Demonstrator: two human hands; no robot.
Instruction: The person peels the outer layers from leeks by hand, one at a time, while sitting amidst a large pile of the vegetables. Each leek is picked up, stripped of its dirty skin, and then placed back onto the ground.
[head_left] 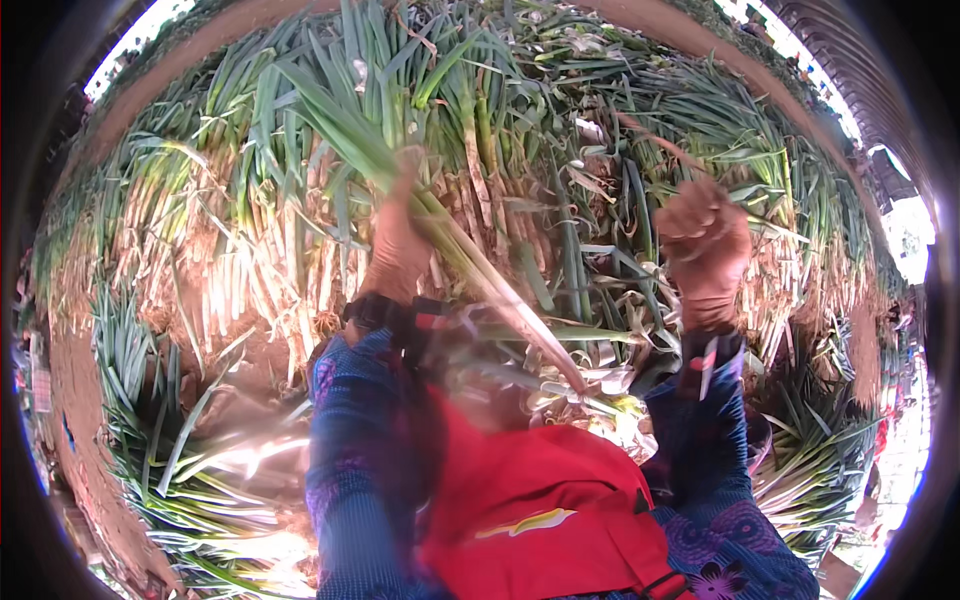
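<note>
Left hand (398, 240) is wrapped round one long green onion (510, 307), beyond the red apron (545, 500). Fingers mostly hidden, some blur. Mid-stalk grip, probably for balance: leaves fan away from the apron, pale root end hangs free near its top edge. Right hand (705, 235) is curled into a tight fist, beyond and right of the apron. A thin brownish strip (660, 140) meets the fist; can't tell if it's gripped.

Patterned blue sleeves (355, 470) flank the apron, dark bands (375, 312) at both wrists. Loose leaf scraps (600, 265) lie limp and tangled beyond the apron. Farther out, a wide row of onions (230, 260) lies with leaves away from the apron and white shanks toward it, likely so ends line up. More onions (215, 500) sit left of the apron, others (815, 455) right. Stalks smooth, straight, cylindrical; leaves flat, waxy; roots stringy; apron creased soft cloth.
</note>
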